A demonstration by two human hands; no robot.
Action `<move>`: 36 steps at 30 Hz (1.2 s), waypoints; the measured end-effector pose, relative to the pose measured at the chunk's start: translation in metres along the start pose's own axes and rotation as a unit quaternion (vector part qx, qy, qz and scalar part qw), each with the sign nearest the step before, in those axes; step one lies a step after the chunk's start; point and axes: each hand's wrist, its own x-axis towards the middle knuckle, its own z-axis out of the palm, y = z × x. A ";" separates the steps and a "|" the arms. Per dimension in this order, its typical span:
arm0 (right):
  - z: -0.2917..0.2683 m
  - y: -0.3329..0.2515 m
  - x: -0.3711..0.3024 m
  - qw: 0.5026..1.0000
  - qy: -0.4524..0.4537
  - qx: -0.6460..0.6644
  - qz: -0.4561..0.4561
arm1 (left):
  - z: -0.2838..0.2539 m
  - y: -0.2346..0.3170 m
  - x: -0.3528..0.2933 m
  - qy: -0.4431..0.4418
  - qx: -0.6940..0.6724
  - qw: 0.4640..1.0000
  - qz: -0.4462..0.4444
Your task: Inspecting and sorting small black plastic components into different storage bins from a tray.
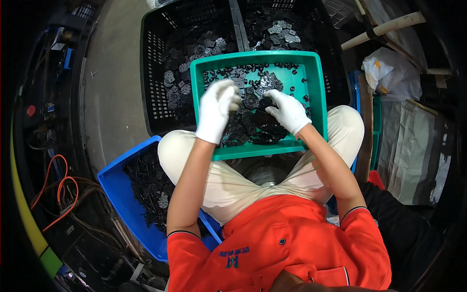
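A green tray rests across my thighs, with small black molded parts strewn over its floor. Over its left side is my left hand in a white glove, its curled fingers smeared by motion, so I cannot see whether they hold anything. My gloved right hand reaches in from the right, thumb and forefinger curved about a dark plastic part whose outline blends into the pile. Flat rounded plates lie between the hands. Small round black pieces are scattered towards the tray's far and right sides.
Beyond the tray stands a black perforated crate, divided in two and holding more dark plates. A blue bin of thin black parts sits by my left leg. Orange tubing hangs at far left; a plastic bag lies at right.
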 end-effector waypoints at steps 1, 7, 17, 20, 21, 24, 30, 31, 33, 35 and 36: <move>-0.002 -0.005 -0.005 1.000 -0.001 0.000 -0.001 | 0.003 -0.008 -0.004 -0.025 -0.033 0.997 -0.066; -0.016 -0.020 -0.031 0.938 0.237 0.044 -0.248 | 0.029 -0.017 -0.023 -0.124 -0.174 0.951 -0.223; -0.009 -0.027 -0.052 0.886 0.077 0.448 0.087 | 0.046 -0.003 -0.035 -0.011 -0.086 0.994 -0.071; -0.010 -0.036 -0.056 0.834 -0.024 0.533 0.141 | 0.047 -0.001 -0.036 -0.004 -0.101 0.993 -0.059; -0.011 -0.038 -0.056 0.833 -0.035 0.534 0.138 | 0.048 -0.003 -0.037 -0.005 -0.101 0.993 -0.059; -0.015 -0.039 -0.053 0.824 -0.019 0.541 0.166 | 0.048 -0.006 -0.037 -0.017 -0.135 0.990 -0.037; -0.017 -0.042 -0.050 0.793 -0.027 0.583 0.173 | 0.045 -0.001 -0.038 -0.044 -0.155 0.986 -0.045; -0.017 -0.043 -0.050 0.793 -0.027 0.583 0.173 | 0.046 -0.002 -0.038 -0.045 -0.167 0.984 -0.037; -0.018 -0.044 -0.049 0.783 -0.025 0.594 0.182 | 0.046 -0.003 -0.038 -0.046 -0.180 0.982 -0.030; -0.015 -0.042 -0.049 0.779 -0.022 0.601 0.178 | 0.047 -0.003 -0.038 -0.048 -0.190 0.980 -0.037; -0.014 -0.041 -0.049 0.775 -0.019 0.607 0.175 | 0.047 -0.002 -0.038 -0.048 -0.190 0.980 -0.038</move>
